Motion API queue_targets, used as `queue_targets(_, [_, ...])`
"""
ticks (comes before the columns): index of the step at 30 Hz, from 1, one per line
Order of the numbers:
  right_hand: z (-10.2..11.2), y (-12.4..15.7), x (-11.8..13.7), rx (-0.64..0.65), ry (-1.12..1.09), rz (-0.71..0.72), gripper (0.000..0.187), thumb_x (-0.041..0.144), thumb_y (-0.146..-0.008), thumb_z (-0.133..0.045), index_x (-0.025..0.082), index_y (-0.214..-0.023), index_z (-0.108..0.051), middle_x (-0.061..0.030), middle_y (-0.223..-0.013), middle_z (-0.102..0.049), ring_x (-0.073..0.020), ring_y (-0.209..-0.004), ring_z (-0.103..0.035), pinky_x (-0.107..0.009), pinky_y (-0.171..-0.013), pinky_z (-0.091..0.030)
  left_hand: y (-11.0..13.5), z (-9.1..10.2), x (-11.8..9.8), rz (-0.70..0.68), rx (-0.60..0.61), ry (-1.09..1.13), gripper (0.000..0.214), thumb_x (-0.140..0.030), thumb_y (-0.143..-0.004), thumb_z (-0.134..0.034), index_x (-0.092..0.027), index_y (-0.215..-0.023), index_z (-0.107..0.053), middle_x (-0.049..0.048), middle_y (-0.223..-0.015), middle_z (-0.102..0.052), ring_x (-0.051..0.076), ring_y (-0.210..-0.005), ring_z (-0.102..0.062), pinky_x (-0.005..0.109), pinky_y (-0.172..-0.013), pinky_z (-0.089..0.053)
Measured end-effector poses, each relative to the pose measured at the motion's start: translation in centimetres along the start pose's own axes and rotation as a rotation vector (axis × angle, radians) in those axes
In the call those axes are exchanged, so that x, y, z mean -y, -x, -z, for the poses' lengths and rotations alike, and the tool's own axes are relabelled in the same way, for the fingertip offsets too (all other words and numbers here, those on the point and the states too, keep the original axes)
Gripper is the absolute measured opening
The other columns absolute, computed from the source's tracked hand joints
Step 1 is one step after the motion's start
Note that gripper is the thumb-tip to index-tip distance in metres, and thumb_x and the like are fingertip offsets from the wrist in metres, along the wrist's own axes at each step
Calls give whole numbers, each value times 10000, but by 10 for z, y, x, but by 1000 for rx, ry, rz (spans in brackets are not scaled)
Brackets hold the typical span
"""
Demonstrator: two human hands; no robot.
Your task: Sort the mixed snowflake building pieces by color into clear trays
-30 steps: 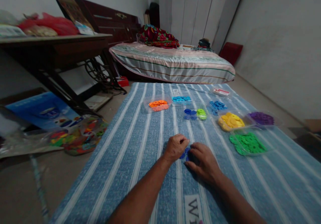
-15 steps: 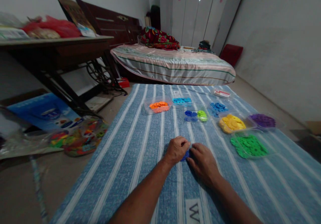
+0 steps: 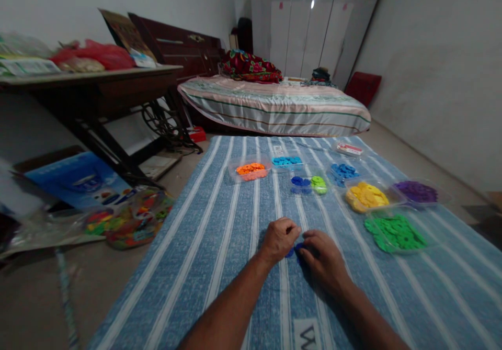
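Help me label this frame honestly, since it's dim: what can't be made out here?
- Head view: the blue pieces between the left hand and right hand are mostly covered by them; shape, count and grip are unclear.
- The printed label on the striped cloth is cut by the bottom edge.
- The far small box is too small to read.
- Single green pieces blur together.

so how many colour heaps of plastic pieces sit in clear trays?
8, far-left to near-right: orange heap, cyan, dark blue, lime, mid-blue, yellow, purple, green. Far tray's contents unclear.
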State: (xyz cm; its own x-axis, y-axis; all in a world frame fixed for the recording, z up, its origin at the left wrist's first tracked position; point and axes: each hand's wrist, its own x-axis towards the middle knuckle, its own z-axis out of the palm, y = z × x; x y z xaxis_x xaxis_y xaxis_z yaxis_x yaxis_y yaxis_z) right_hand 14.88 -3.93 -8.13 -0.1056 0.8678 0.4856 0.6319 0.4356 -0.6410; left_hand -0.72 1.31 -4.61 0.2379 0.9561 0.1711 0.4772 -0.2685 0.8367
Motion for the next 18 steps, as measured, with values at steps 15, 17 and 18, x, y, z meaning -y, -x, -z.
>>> queue_targets(15, [41,-102,-12,-257,-15,75,154,312,-829,-594,218,-731,-665,-66,-850,-705,-217,-842,-657,-370,-820,-504,-1,-1,5,-37,0,29,237,-268,-812,-553,-177,-596,-584,-18,-634,-567,115,-640,-552,231,-659,-418])
queue_targets(17, [45,-127,-19,-266,29,65,172,319,-818,-580,216,-708,-663,-58,-814,-696,-215,-820,-646,-361,-807,-493,-1,-1,5,-37,1,35,233,-272,-813,-556,-176,-603,-590,-18,-630,-564,116,-639,-551,232,-656,-419])
queue_targets(18, [45,-138,-22,-260,52,46,174,319,-809,-577,212,-706,-667,-58,-808,-691,-214,-806,-639,-355,-796,-489,-1,-1,5,-37,1,38,234,-273,-813,-556,-175,-603,-592,-17,-630,-564,117,-640,-550,231,-654,-419])
